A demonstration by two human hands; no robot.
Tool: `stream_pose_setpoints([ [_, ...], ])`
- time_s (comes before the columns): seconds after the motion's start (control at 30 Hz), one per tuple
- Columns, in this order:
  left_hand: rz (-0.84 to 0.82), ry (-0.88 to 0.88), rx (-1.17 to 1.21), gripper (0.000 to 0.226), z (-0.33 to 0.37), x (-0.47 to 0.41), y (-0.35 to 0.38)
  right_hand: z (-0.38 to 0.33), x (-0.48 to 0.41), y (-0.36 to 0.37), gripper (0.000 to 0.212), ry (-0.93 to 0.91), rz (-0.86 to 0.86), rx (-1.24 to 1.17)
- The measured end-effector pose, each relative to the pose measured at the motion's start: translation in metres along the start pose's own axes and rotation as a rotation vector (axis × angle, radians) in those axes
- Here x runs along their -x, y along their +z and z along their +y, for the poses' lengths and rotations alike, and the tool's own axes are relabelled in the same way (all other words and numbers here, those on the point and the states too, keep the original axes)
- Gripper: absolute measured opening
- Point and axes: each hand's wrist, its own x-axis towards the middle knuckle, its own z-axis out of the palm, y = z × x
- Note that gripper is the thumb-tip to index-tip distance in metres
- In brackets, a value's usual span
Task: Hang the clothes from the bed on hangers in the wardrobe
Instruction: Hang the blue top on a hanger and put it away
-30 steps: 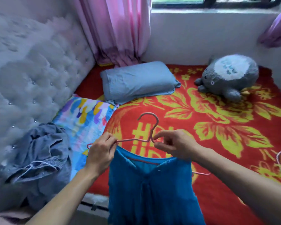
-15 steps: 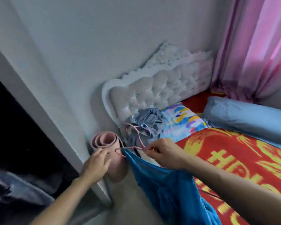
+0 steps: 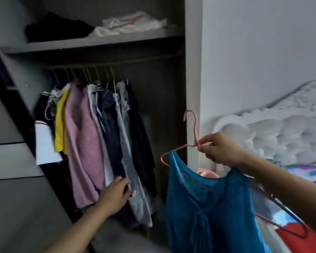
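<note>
At four o'clock, the right hand (image 3: 221,149) pinches the neck of a pink hanger (image 3: 195,128) carrying the blue top (image 3: 208,207). At seven o'clock, the left hand (image 3: 115,194), fingers (image 3: 121,180) extended, touches hanging clothes (image 3: 84,143) inside the wardrobe (image 3: 192,70).

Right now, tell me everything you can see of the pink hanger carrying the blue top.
The thin pink wire hanger looks like coated metal. It stands roughly upright, its open hook uppermost and free, in front of the white wardrobe side panel. The right hand pinches the base of its neck. Its wardrobe-side arm slopes down to a rounded end and carries a strap of the blue knit top; the other arm is hidden.
</note>
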Motion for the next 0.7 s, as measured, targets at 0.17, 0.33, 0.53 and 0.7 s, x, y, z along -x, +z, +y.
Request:
stream_pose_setpoints([
  [0.17, 0.040, 0.031, 0.023, 0.030, -0.057, -0.035, -0.048, -0.060, -0.059, 0.009, 0.012, 0.066, 0.098, 0.039],
  [0.33, 0.110, 0.069, 0.068, 0.033, -0.077, -0.079, -0.075, -0.122, -0.124, 0.001, 0.011, 0.047, 0.163, 0.107],
  [0.53, 0.217, 0.130, 0.035, 0.037, -0.082, -0.146, -0.114, -0.171, -0.234, -0.003, 0.013, -0.021, 0.309, 0.250],
  [0.7, 0.345, 0.189, -0.013, 0.037, -0.087, -0.212, -0.150, -0.183, -0.332, -0.014, 0.028, 0.015, 0.333, 0.505],
])
